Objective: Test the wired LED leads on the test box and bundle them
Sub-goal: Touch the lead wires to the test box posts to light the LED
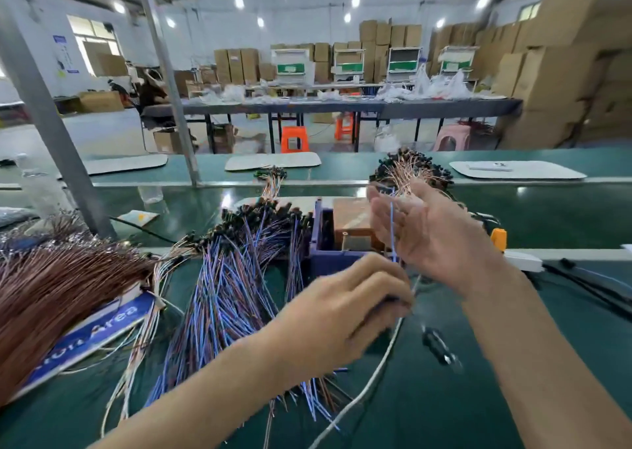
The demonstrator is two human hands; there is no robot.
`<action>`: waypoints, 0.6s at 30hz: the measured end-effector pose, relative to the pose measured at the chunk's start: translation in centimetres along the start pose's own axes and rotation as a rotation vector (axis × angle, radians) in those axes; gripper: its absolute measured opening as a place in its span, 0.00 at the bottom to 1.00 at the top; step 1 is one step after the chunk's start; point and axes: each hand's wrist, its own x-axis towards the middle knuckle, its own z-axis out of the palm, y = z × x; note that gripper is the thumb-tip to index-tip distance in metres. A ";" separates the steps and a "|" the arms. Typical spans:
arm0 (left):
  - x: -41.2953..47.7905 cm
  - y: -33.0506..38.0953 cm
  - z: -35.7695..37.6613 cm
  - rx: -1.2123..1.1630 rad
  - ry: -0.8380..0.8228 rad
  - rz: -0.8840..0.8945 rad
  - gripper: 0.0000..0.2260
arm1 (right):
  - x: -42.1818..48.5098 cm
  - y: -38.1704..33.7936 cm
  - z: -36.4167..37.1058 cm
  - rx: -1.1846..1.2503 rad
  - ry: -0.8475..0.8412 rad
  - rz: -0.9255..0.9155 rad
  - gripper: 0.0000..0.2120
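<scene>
While a thin blue lead (392, 230) stands across the palm of the raised right hand (427, 233), the left hand (345, 312) below pinches its lower end; whether the right hand grips the black-tipped bundle (410, 171) above is unclear.

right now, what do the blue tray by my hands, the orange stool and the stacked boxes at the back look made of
Blue tray: looks like moulded plastic, matt, with thick walls of one even colour. Orange stool: probably plastic, judging by the bright uniform colour and slight sheen. Stacked boxes: cardboard, judging by the dull brown, flat, square-edged panels.
</scene>
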 end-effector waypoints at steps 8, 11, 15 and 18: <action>-1.8 0.3 5.5 -0.323 0.089 -0.459 0.09 | -1.9 3.3 -5.7 -0.487 0.268 -0.173 0.14; 2.6 -1.8 5.9 -0.655 0.213 -0.897 0.11 | -3.1 4.6 -5.5 -0.666 0.290 -0.187 0.14; 4.8 -3.0 8.0 -0.711 0.139 -1.056 0.12 | -3.4 5.1 -5.3 -0.800 0.296 -0.232 0.13; 4.3 -3.3 8.6 -0.701 0.196 -1.064 0.11 | -3.1 6.0 -5.7 -0.864 0.272 -0.181 0.15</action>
